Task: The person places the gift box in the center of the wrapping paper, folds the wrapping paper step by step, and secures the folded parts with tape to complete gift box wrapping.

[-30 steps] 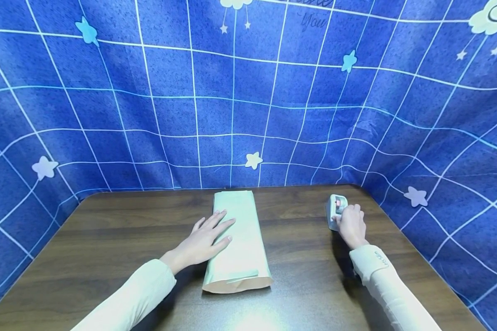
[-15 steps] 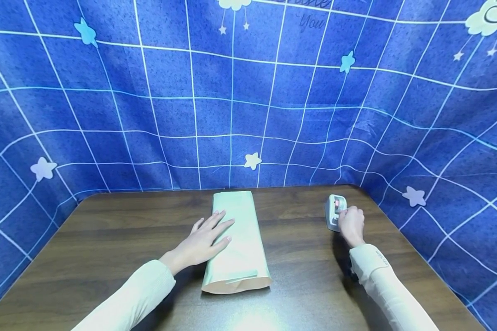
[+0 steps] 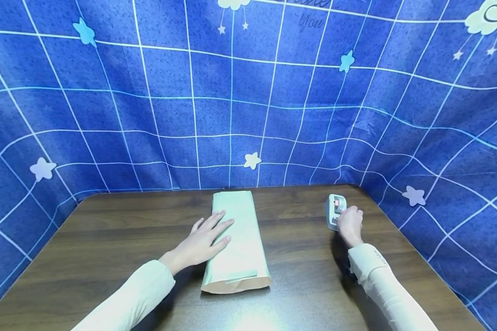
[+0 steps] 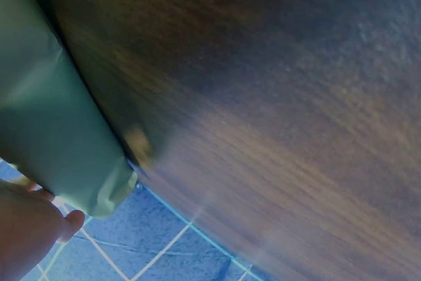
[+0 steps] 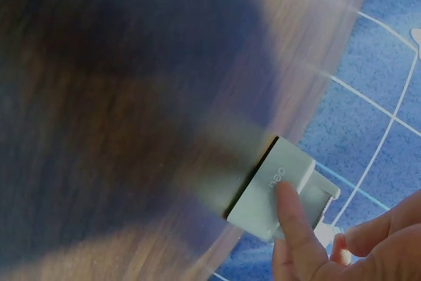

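A long mint-green paper packet (image 3: 242, 234), folded flat with a beige near end, lies lengthwise on the table. My left hand (image 3: 207, 241) rests on its left side with the fingers spread; the left wrist view shows the packet (image 4: 59, 116) and part of the hand (image 4: 33, 225) at its far end. On the right stands a small pale-grey tape dispenser (image 3: 330, 216) with a bit of pink inside. My right hand (image 3: 350, 225) grips its near right end. Up close, one finger lies along the dispenser (image 5: 270, 189), and other fingertips meet near its toothed cutter. Whether they pinch tape is unclear.
The brown wood-grain table (image 3: 141, 230) ends at a blue curtain (image 3: 170, 115) with white grid lines and stars, which hangs along the back and both sides. Bright glare falls on the table's near middle.
My right hand has shifted slightly back and to the right on the tape dispenser, uncovering more of its top. My left hand and the green packet have stayed in place.
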A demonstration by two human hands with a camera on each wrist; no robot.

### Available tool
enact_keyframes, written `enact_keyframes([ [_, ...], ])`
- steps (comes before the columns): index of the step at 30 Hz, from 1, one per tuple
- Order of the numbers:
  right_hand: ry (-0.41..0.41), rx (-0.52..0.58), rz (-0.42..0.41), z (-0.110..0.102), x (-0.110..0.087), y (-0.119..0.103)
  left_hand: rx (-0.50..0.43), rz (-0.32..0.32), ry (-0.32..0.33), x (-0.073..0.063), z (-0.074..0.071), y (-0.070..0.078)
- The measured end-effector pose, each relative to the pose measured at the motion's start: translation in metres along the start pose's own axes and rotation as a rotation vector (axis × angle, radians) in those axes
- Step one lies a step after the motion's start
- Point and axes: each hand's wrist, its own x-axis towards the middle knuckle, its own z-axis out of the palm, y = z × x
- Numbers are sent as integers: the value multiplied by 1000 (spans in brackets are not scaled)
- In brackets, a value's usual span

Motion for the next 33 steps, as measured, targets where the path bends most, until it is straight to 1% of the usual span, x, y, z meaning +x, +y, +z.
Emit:
enact_keyframes([
  [4,-6,4,-3,-1,1,0,-3,1,3,0,-1,1],
  [8,-1,-1,-40,-1,0,1,-8,3,4,-1,-2,1],
  [14,-8,-14,-148,-2,-3,3,-20,9,2,-1,-4,1],
  [16,-16,-20,-171,-3,-4,4,-24,9,1,-1,-4,1],
  [24,-35,4,-186,-8,-7,9,-30,5,-9,-1,-4,2],
  [29,-29,3,-219,-9,-8,12,-25,6,-9,-1,-3,2],
  [33,-31,6,-208,-10,-10,13,-22,6,-15,-1,-2,2],
])
